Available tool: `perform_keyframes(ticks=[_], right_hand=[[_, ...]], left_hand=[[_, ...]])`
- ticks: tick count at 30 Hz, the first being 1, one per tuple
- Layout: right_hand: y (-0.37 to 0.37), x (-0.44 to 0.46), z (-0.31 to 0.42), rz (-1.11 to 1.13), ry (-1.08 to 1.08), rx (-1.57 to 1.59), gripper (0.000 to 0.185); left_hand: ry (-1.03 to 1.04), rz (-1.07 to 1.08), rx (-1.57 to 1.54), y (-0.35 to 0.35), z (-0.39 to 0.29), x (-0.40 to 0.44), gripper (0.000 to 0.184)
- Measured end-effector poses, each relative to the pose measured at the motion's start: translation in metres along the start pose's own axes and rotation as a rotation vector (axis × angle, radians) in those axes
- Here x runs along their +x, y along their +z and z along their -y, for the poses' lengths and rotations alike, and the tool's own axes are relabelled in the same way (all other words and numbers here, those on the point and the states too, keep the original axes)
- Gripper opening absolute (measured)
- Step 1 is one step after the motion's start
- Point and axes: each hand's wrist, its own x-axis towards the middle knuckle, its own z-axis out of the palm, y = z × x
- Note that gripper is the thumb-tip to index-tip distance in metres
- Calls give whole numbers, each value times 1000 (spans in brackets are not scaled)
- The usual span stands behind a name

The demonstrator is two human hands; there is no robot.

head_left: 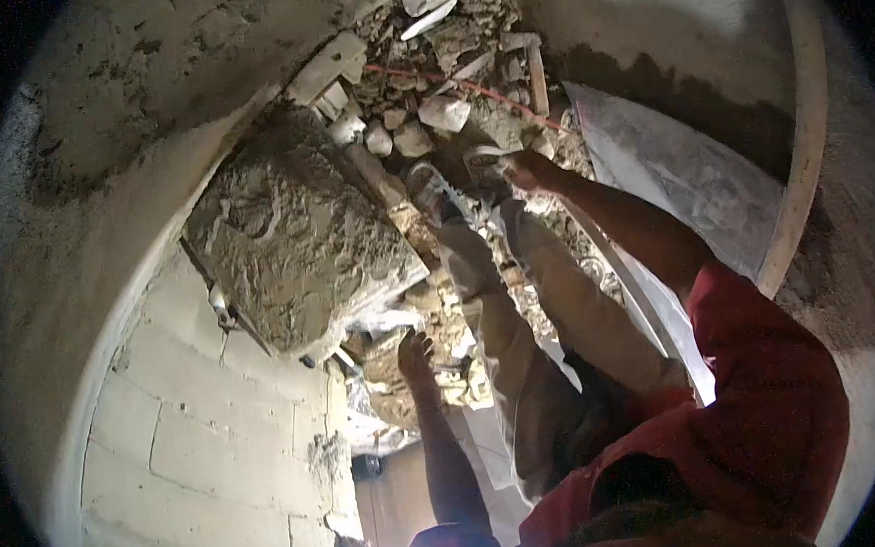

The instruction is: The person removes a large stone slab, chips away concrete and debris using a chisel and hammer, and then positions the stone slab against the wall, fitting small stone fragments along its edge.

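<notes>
The large, mortar-coated, grey-brown rough slab (294, 222) lies beside the pale block wall (206, 418), its long axis running from upper left to lower right, one corner pointing towards the legs. The left hand (416, 357) is near its lower edge, fingers slightly spread; the right hand (524, 171) is by the right shoe (491, 168), its grip impossible to tell.

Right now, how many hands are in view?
2: the left hand is near the rough slab; the right hand is by the right shoe. No other hand shows, and neither of these is fully hidden.
</notes>
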Motion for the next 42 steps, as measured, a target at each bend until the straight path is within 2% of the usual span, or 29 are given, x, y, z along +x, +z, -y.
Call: perform_keyframes(ticks=[2, 3, 5, 6, 7, 8, 11, 13, 14, 16, 17, 20, 21, 24, 25, 26, 28, 29, 30, 31, 32, 33, 34, 36, 38, 39, 40, 42], right_hand=[[-33, -18, 23, -16, -5, 121, 33], [-5, 1, -8, 139, 49, 128, 32], [-9, 8, -11, 132, 72, 158, 29], [-45, -12, 20, -27, 48, 193, 27], [-54, -15, 28, -63, 12, 216, 24], [-86, -20, 52, 57, -88, -21, 20], [-89, -10, 47, 109, -51, -97, 18], [-77, -3, 29, -24, -287, -158, 22], [-72, 2, 23, 13, -254, -202, 23], [-72, -1, 35, 8, -36, -53, 25], [-73, -2, 39, 34, -17, -10, 26], [-67, -2, 45, 31, -54, 99, 34], [-62, -1, 48, 28, -106, 183, 30], [-61, -4, 77, 30, -120, 274, 32], [-41, 5, 69, -109, -196, 231, 32], [-4, 18, 59, -244, -270, 186, 32], [15, 16, 75, -324, -315, 185, 32], [19, 14, 89, -284, -285, 221, 31], [14, 13, 109, 105, 69, 198, 33], [36, 17, 114, 90, 24, 213, 39], [56, 21, 120, 75, -22, 227, 46], [77, 25, 125, 61, -67, 240, 53], [73, 19, 147, 118, 121, 408, 59], [80, 11, 177, 79, 152, 465, 55], [118, 20, 186, 51, 215, 499, 58], [136, 21, 193, -53, 211, 527, 59], [139, 25, 201, 103, 318, 587, 61], [174, 44, 201, 94, 394, 593, 53]], left_hand=[[-9, -12, -26, -2, 24, -21, 37], [-11, -39, -17, -1, 30, -33, 36], [-41, -96, -39, -2, 53, -52, 36], [-73, -123, -65, -9, 77, -56, 37], [-114, -150, -86, -12, 91, -65, 37], [-143, -200, -158, -5, 94, -80, 39], [-209, -308, -199, 6, 107, -116, 37], [-274, -332, -214, 7, 108, -134, 39], [-298, -357, -220, 11, 100, -143, 42], [-297, -411, -214, 4, 111, -155, 43], [-297, -433, -208, -1, 115, -158, 44], [-294, -530, -164, -15, 99, -161, 44], [-279, -498, -228, -29, 109, -158, 42], [-199, -601, -229, -61, 125, -152, 37], [-197, -468, -216, -84, 133, -145, 33], [-190, -520, -221, -86, 129, -142, 33], [-176, -621, -214, -93, 108, -141, 33], [-80, -545, -229, -112, 118, -137, 33], [-63, -515, -222, -133, 130, -128, 34], [-40, -472, -216, -164, 146, -118, 35], [29, -208, -450, -238, 212, -97, 37], [-72, -520, -191, -211, 156, -89, 39], [-77, -586, -165, -189, 98, -81, 39], [12, -522, -44, -238, 96, -40, 41], [242, -413, 186, -295, 102, 7, 41], [352, -361, 240, -326, 105, 33, 40], [461, -318, 282, -353, 105, 62, 39], [340, -434, 196, -375, 78, 111, 38]])
